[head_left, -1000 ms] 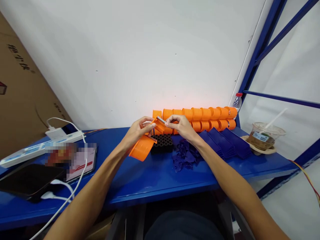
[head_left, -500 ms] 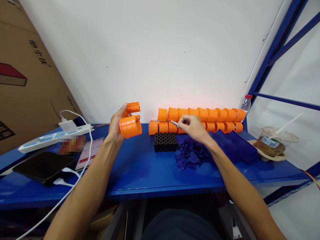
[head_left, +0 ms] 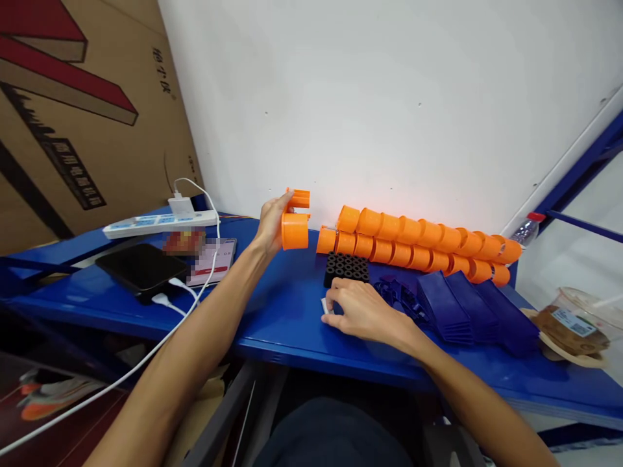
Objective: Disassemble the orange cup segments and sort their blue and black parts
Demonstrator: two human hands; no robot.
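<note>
My left hand (head_left: 272, 222) is wrapped round an orange plastic part (head_left: 295, 231), holding it above the table near the wall. The part has a wide round cup below and a smaller ribbed piece on top. My right hand (head_left: 357, 306) is low over the blue table, thumb and fingers closed on a small whitish flat piece (head_left: 326, 307). Just behind it stands a block of black tubes (head_left: 346, 267), partly covered by the hand. To its right lies a heap of dark blue plastic bits (head_left: 400, 293), partly hidden by the wrist.
Two stacked rows of orange cups (head_left: 409, 235) run along the wall. Stacks of blue plates (head_left: 445, 311) and a drink cup (head_left: 579, 324) stand at right. On the left are a power strip (head_left: 160, 224), a phone (head_left: 214, 259), a black device (head_left: 141, 269) and a white cable (head_left: 168, 340).
The view has turned left, shifting the scene rightward. My right hand has come down from the orange rows to the table before the black tubes. My left hand still holds the orange part.
</note>
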